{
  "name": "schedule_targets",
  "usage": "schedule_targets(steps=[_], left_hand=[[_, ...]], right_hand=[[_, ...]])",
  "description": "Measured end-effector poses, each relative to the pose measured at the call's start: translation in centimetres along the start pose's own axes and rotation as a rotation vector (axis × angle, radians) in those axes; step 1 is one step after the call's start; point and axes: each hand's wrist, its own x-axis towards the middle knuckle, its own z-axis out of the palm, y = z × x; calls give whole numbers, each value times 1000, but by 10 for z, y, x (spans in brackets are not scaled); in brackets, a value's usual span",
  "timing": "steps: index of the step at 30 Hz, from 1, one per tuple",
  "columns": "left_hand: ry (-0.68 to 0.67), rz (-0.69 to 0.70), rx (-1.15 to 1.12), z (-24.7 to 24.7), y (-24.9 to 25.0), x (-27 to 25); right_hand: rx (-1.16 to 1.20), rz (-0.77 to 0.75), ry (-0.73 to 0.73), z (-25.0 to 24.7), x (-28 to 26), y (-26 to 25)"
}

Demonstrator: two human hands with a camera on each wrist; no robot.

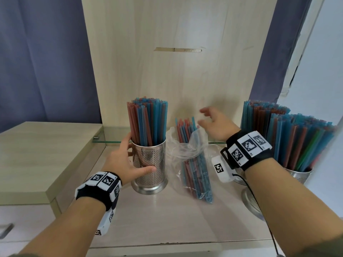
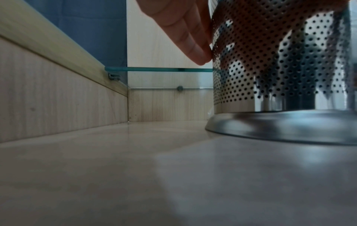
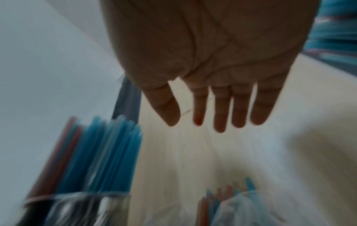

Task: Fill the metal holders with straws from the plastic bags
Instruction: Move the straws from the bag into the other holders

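My left hand (image 1: 132, 158) grips a perforated metal holder (image 1: 151, 164) packed with red and blue straws (image 1: 147, 123); the thumb lies across its front. In the left wrist view the fingers (image 2: 185, 35) wrap the holder's (image 2: 280, 68) far side. My right hand (image 1: 205, 117) hovers with spread fingers just above a clear plastic bag of straws (image 1: 195, 167), which leans against the back panel. The blurred right wrist view shows the right hand (image 3: 196, 120) holding nothing, above the bag (image 3: 231, 206) and the holder's straws (image 3: 100, 152).
Two more metal holders crammed with straws (image 1: 297, 141) stand at the right, partly behind my right forearm. A glass shelf edge (image 1: 104, 141) runs along the back, and a raised wooden side surface (image 1: 37, 154) borders the left.
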Motion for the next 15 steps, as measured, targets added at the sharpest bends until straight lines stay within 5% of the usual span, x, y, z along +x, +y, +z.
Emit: schedule_targets(steps=[4, 8, 11, 15], left_hand=[[0, -9, -7, 0, 1, -1], [-7, -16, 4, 0, 0, 0], [-14, -26, 16, 0, 0, 0], [-10, -28, 27, 0, 3, 0]], right_hand=[[-420, -247, -405, 21, -16, -14], [-814, -242, -325, 43, -19, 8], [-617, -96, -239, 50, -24, 28], [-407, 122, -303, 41, -24, 35]])
